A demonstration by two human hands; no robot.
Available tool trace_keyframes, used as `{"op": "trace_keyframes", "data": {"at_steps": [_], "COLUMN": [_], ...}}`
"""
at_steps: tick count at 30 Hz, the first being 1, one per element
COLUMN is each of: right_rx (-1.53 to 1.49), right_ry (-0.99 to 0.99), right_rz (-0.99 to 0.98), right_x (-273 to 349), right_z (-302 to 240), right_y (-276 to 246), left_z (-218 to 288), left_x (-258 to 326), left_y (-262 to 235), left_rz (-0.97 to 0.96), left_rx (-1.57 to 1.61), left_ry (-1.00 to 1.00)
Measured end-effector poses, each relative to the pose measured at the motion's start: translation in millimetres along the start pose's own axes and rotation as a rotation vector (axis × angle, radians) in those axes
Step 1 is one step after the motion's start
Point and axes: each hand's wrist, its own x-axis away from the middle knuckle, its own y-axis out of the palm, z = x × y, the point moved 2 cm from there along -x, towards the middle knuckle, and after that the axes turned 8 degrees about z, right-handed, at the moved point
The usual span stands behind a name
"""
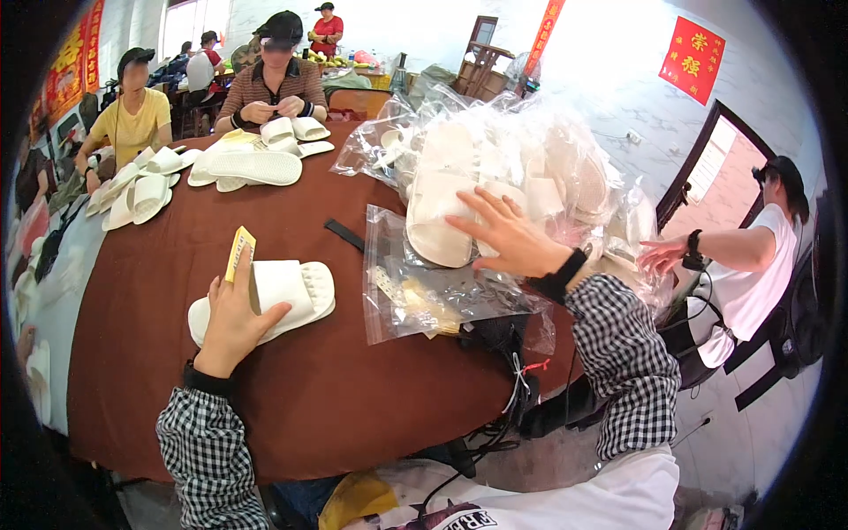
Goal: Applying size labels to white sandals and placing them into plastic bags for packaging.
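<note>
My left hand rests on a pair of white slippers lying on the brown round table, and pinches a small yellow card between thumb and fingers. My right hand, fingers spread, reaches onto a heap of white slippers in clear plastic bags and touches the nearest bagged slipper. An empty-looking clear bag with small yellow pieces lies flat between my hands.
Loose white slippers lie at the table's far side before a seated person in a striped top. Another person in yellow sits far left with more slippers. A person in white reaches in from the right. A black strip lies mid-table.
</note>
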Motion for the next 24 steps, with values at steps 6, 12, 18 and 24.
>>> {"op": "trace_keyframes", "data": {"at_steps": [6,12,18,24], "right_rx": [0.306,0.457,0.626,-0.210], "right_ry": [0.016,0.192,0.606,0.941], "right_rz": [0.031,0.330,0.108,0.289], "right_x": [-16.9,7.7,15.4,16.8], "right_z": [-14.5,49.9,109.0,177.9], "right_y": [42.1,32.9,-39.9,-54.4], "left_z": [-5.5,-5.9,-6.0,-12.2], "left_x": [6.0,6.2,4.6,6.2], "left_y": [-3.4,-6.0,-3.9,0.4], "left_rz": [0.009,0.032,-0.016,0.054], "left_rx": [-0.021,-0.034,-0.050,-0.046], "left_ry": [0.003,-0.002,-0.021,0.022]}}
